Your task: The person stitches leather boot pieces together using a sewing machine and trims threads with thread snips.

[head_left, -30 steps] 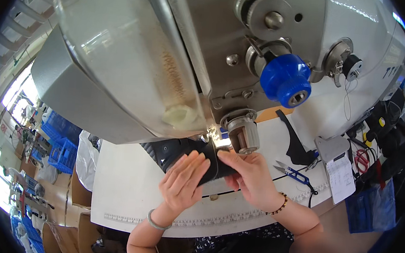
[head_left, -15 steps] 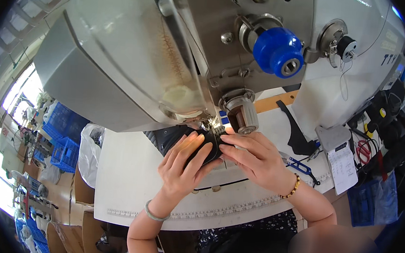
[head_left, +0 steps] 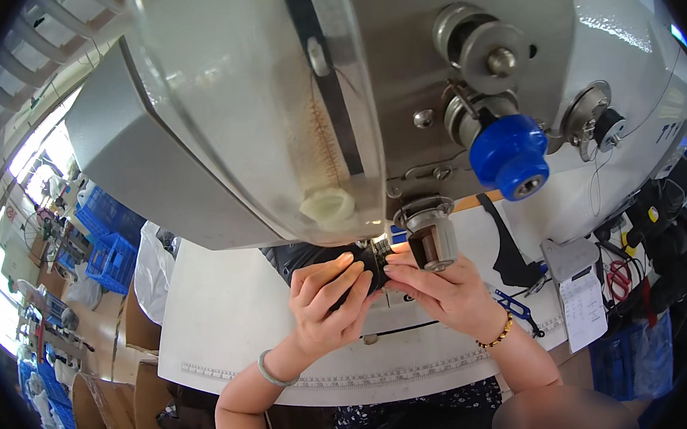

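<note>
- From where I stand, the pale sewing machine (head_left: pixel 197 122) is the biggest thing here, its head looming over both hands.
- Beneath it spreads the white bench (head_left: pixel 253 336), its edge curved in this view, with a printed ruler strip (head_left: pixel 330 379) along the near side.
- Off to the left, blue crates (head_left: pixel 110 261) stand beyond the bench, a white plastic bag (head_left: pixel 153 272) just beside them.
- The black workpiece (head_left: pixel 291 263) lies on the bench under the machine head, its near end at the lit needle area; the hands hide part of it.
- The left hand (head_left: pixel 324 310) has its grip clamped on that workpiece, bent fingers on top and thumb along the near edge.
- The right hand (head_left: pixel 450 299) has its grip closed on the workpiece's right edge, fingertips and thumb together, near the left hand's fingers.
- Right of the machine's working end lies a flat black cut piece (head_left: pixel 510 256), and beyond it a written notepad (head_left: pixel 583 302).
- A blue knob (head_left: pixel 509 155) juts from the machine's metal front.
- Blue-handled snips (head_left: pixel 518 306), partly hidden, rest beside the right hand.
- Smallest, a beaded bracelet (head_left: pixel 498 331) circles the right wrist.
</note>
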Tool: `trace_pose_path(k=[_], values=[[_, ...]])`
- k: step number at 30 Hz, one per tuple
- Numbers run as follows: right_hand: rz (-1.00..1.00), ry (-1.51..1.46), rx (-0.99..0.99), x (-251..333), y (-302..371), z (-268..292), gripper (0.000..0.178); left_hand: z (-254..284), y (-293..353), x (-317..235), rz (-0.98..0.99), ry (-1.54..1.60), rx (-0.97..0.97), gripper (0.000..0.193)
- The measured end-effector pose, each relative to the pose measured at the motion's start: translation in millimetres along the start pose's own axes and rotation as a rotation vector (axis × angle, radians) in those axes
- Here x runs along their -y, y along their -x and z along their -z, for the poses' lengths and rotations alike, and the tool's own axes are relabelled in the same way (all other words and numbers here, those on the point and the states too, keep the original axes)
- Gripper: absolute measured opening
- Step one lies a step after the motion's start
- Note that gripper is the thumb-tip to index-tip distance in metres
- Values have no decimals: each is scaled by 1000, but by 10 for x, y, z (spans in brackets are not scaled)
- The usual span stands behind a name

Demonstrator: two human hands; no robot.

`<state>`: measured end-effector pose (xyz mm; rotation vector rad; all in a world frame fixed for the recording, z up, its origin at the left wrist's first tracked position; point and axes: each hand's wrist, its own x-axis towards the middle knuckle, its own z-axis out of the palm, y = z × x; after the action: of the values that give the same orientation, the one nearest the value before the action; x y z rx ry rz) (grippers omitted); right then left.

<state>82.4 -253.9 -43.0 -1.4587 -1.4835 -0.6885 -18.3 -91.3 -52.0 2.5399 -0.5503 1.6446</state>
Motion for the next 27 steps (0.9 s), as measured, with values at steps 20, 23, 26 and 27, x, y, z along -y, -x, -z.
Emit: trace_pose_path(k=[20,23,26,27], values=[[-134,-90,32,-10,-120,62,23,-2,-34,102,59,66,-17,30],[-131,-82,55,-31,-123,77,23,9,-47,132,74,108,14,29],[-147,-93,44,-17,-138,91,22,1,-62,99,126,128,4,27],[-149,-92,41,-5,-142,82,22,1,-59,101,124,130,7,27]])
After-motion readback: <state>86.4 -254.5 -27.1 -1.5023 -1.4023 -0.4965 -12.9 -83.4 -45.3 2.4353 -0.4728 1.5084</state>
